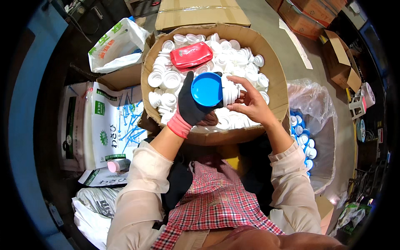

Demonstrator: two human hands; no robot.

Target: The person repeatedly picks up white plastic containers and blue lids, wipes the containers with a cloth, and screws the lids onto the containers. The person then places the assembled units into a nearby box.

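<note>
My left hand [192, 100], in a black glove with a pink cuff, is closed around a round blue plastic cap [207, 89], its smooth shallow face turned up. Against the cap's right side, my bare right hand [255, 102] grips a white ribbed plastic spout piece [230, 91] between thumb and fingers. Whether the two parts are joined or only touching, I cannot tell. Both hands are above a large cardboard box [276, 62] filled with white plastic pieces [171, 80] of the same sort. On that heap, beyond my hands, lies a red zippered pouch [191, 55].
To the left, several thin blue plastic strips [132, 121] lie on a white printed sack [102, 125], near a pink-capped bottle [118, 166]. A white plastic bag [118, 46] stands behind. At right, a plastic-lined container [327, 137] holds blue-and-white capped pieces [307, 143].
</note>
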